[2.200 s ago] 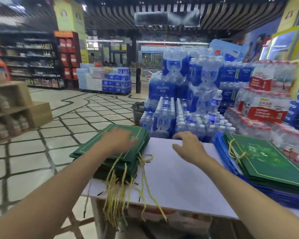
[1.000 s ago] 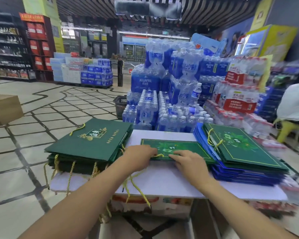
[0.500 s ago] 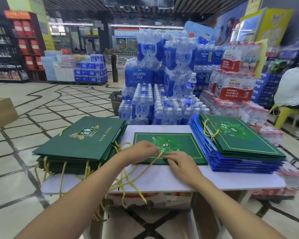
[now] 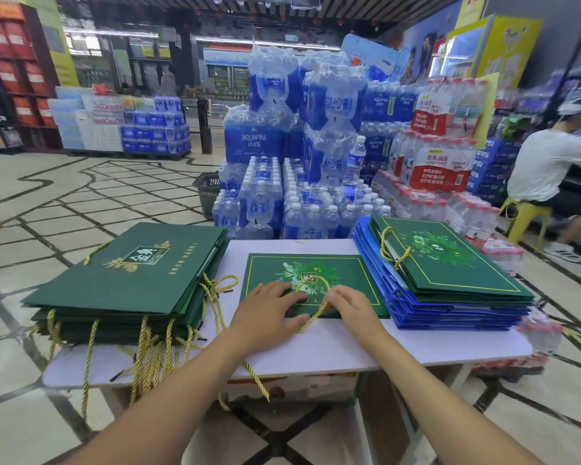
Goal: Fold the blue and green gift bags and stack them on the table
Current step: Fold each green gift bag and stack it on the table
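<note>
The left hand [image 4: 269, 308] lies flat, fingers spread, on the near edge of the green gift bag [image 4: 344, 268]. The right hand [image 4: 353, 308], just beside it, pinches the bag's gold cord handle [image 4: 317, 279]. That bag lies folded flat on the white surface [image 4: 336, 350]. Left of the bag sits a pile of green bags [image 4: 128, 273]. Right of it is a stack of blue bags [image 4: 426, 315] topped by green ones [image 4: 450, 266]. Behind the bag stand water bottle packs [image 4: 296, 196].
</note>
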